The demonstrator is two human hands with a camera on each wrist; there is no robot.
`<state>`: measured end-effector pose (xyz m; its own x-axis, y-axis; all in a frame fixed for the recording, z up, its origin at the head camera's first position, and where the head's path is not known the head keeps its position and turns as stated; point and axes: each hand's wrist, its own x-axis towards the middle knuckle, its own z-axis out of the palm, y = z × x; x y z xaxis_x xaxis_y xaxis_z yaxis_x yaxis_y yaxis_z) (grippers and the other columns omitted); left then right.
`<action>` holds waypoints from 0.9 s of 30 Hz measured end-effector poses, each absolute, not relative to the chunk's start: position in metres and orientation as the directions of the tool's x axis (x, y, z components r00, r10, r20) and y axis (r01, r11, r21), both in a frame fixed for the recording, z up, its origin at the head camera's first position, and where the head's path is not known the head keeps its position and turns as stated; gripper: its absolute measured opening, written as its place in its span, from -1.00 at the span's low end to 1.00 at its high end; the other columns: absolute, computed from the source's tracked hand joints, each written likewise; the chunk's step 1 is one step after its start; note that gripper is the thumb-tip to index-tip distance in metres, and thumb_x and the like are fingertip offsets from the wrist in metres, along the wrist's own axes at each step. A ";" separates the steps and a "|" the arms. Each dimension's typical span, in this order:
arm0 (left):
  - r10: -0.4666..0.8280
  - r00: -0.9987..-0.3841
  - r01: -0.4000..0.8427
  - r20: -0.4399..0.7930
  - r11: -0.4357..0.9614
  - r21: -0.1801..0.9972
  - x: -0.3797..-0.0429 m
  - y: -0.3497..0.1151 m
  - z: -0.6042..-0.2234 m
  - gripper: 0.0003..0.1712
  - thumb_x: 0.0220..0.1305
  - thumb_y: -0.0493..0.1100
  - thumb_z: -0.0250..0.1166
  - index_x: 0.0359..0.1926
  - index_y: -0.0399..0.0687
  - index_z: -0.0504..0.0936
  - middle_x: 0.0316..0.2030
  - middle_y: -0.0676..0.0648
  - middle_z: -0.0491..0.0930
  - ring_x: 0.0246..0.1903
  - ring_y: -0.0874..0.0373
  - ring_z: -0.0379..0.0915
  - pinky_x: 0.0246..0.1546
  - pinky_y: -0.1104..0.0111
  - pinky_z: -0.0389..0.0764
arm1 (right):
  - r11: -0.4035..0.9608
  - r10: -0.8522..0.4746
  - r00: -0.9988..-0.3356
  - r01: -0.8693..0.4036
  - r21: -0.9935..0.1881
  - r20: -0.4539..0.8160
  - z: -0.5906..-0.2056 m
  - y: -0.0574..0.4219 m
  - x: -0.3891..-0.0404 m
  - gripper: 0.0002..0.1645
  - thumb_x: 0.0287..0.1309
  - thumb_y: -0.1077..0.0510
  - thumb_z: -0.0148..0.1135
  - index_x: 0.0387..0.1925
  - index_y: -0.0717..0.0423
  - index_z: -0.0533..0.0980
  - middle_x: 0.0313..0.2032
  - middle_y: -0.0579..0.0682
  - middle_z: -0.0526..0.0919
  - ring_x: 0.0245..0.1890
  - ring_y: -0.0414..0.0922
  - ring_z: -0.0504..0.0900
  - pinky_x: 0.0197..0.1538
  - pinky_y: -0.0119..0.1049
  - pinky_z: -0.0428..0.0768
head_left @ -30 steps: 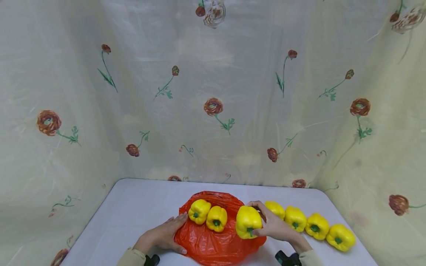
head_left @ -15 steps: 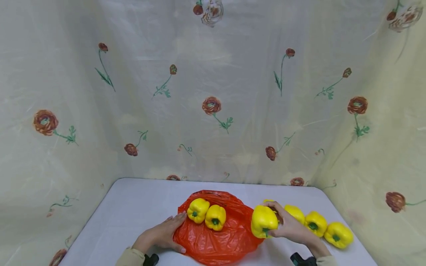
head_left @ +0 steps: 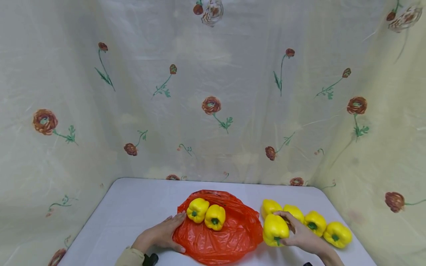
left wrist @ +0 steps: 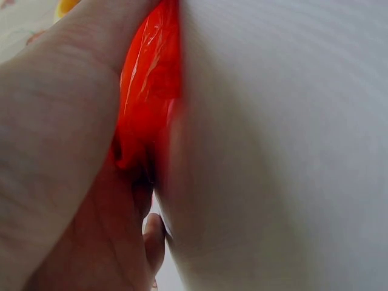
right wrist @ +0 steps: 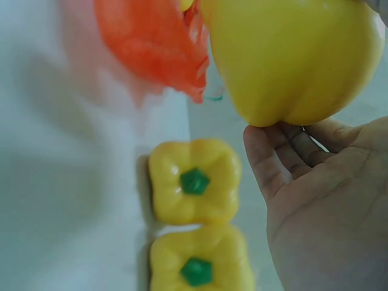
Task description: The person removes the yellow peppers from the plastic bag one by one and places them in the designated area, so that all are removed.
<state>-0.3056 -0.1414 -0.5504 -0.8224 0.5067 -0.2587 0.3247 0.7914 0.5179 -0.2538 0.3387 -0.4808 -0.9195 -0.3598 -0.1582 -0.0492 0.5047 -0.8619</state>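
My right hand [head_left: 303, 235] grips a yellow bell pepper [head_left: 275, 230] just off the right edge of a red plastic bag [head_left: 219, 248]. In the right wrist view the fingers [right wrist: 262, 151] curve under the pepper's side, with the bag beyond it. Two more yellow bell peppers, a left one [head_left: 198, 210] and a right one [head_left: 215, 217], sit side by side in the bag's spread mouth. My left hand [head_left: 162, 233] rests at the bag's left edge, thumb spread from straight fingers. The left wrist view shows red plastic [left wrist: 151, 73] against that hand.
A slanting row of several yellow bell peppers [head_left: 315, 223] lies on the white table [head_left: 146, 199] to the right, close behind my right hand. Curtains with a flower print [head_left: 186, 111] hang behind the table and at both sides.
My right hand has carried the pepper rightward from over the bag to beyond its right edge, then a little lower and nearer. The left hand stays at the bag's edge.
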 end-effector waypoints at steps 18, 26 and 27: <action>0.510 -0.821 0.325 -0.256 0.787 0.525 -0.305 -0.141 -0.549 0.36 -0.19 0.46 0.40 0.52 -0.01 0.00 0.52 -0.05 -0.03 0.50 -0.01 -0.12 0.47 -0.12 -0.10 | 0.536 -0.307 -0.928 0.013 -0.844 -0.209 -0.514 0.364 -0.254 -0.06 0.05 0.11 0.37 0.37 0.21 0.09 0.37 0.25 0.17 0.30 0.19 0.23 0.30 0.32 0.22; 0.518 -0.818 0.339 -0.249 0.785 0.519 -0.305 -0.141 -0.548 0.35 -0.17 0.45 0.41 0.52 -0.03 -0.01 0.52 -0.06 -0.03 0.50 -0.02 -0.13 0.46 -0.13 -0.10 | 0.579 -0.286 -0.931 0.020 -0.815 -0.227 -0.527 0.369 -0.256 -0.04 0.03 0.08 0.37 0.39 0.21 0.12 0.37 0.32 0.20 0.29 0.22 0.28 0.27 0.38 0.21; 0.518 -0.818 0.338 -0.249 0.784 0.520 -0.305 -0.141 -0.548 0.35 -0.17 0.45 0.41 0.52 -0.03 -0.01 0.52 -0.06 -0.04 0.50 -0.02 -0.13 0.46 -0.13 -0.10 | 0.585 -0.291 -0.931 0.009 -0.811 -0.220 -0.529 0.370 -0.256 -0.04 0.03 0.08 0.38 0.39 0.20 0.13 0.36 0.32 0.22 0.28 0.21 0.29 0.26 0.38 0.22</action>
<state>-0.3051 -0.1415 -0.5484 -0.8182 0.5182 -0.2489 0.3383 0.7841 0.5204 -0.2563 0.3697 -0.5286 -0.9309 -0.2913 -0.2204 0.0088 0.5855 -0.8107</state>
